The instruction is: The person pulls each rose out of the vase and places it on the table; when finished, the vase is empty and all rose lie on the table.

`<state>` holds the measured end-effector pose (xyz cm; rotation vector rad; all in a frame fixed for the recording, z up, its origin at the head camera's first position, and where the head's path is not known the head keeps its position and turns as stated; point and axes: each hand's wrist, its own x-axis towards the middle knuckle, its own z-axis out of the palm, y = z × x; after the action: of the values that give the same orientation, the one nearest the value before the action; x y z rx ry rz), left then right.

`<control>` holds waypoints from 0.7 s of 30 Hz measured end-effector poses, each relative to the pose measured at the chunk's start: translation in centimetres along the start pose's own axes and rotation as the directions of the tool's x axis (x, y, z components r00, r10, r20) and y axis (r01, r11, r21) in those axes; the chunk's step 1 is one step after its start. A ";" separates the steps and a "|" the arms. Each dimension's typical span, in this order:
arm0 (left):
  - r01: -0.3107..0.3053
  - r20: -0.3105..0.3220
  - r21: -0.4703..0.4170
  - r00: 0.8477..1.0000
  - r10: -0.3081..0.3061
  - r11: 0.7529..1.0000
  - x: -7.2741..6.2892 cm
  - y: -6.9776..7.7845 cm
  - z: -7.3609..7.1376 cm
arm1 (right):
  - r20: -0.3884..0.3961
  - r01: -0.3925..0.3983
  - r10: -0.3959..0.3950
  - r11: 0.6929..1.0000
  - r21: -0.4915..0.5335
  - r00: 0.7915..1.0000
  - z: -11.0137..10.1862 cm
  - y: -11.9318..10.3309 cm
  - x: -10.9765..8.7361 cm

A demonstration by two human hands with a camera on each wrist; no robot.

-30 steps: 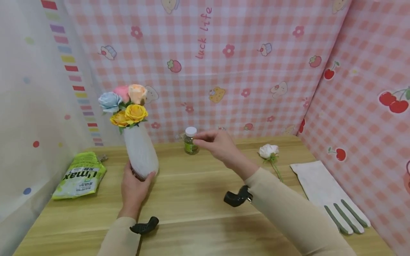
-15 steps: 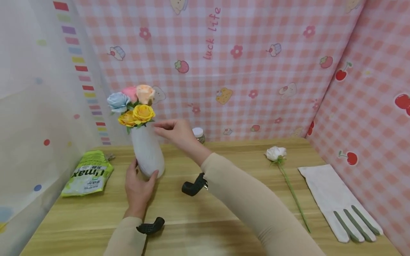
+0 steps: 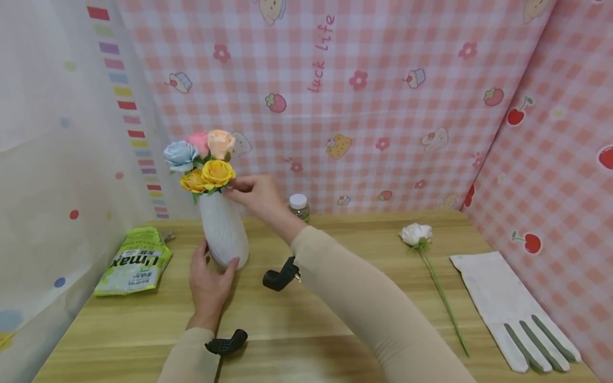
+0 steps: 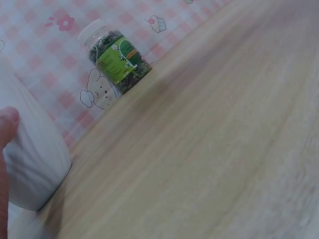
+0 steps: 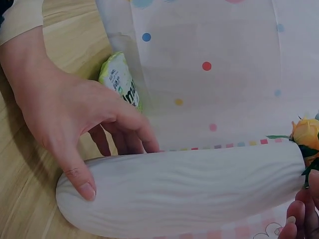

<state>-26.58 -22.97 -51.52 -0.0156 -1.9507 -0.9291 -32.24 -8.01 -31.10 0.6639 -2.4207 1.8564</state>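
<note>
Reckoning a clock face around the table's middle, the white vase is at ten o'clock, its base seemingly on the wood; it looks rigid and breakable, though ceramic or plastic I cannot tell, nor whether it is heavy. Its wavy, glossy wall may slip a little, so the broad lower body is the sure place to hold, and there the left hand grips, half-curled, thumb on one side and fingers on the other. The right hand has thumb and fingertips drawn close together at the vase mouth, by the green leaves; whether a leaf or stem is pinched I cannot tell. The yellow roses, light blue rose, pink rose and peach rose should be light and soft, best taken by the stem lest petals crush. The white rose lies toward three o'clock, its slim stem running toward five. On the wood-grain table, smooth and faintly shiny, a white-lidded jar stands at twelve, a green Umax bag slumps near nine, and a white glove lies beyond the rose. Pink checked cloth hangs behind at twelve.
</note>
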 end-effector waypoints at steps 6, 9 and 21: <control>0.018 0.003 0.010 1.000 -0.018 1.000 -0.2 0.0 -0.2 | 0.004 0.038 -0.037 0.998 -0.052 0.999 1.1 -0.2 0.4; 0.018 -0.005 0.009 1.000 -0.018 1.000 -0.3 0.1 -0.3 | 0.004 0.023 -0.023 0.997 -0.068 1.000 1.4 -0.4 0.6; 0.014 0.006 0.017 1.000 -0.014 1.000 -0.3 0.0 0.0 | -0.022 0.005 -0.007 0.997 -0.080 1.000 1.4 -1.1 0.8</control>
<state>-26.42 -22.87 -51.76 0.0049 -1.9668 -0.9230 -32.23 -9.82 -30.25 0.6413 -2.4616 1.7446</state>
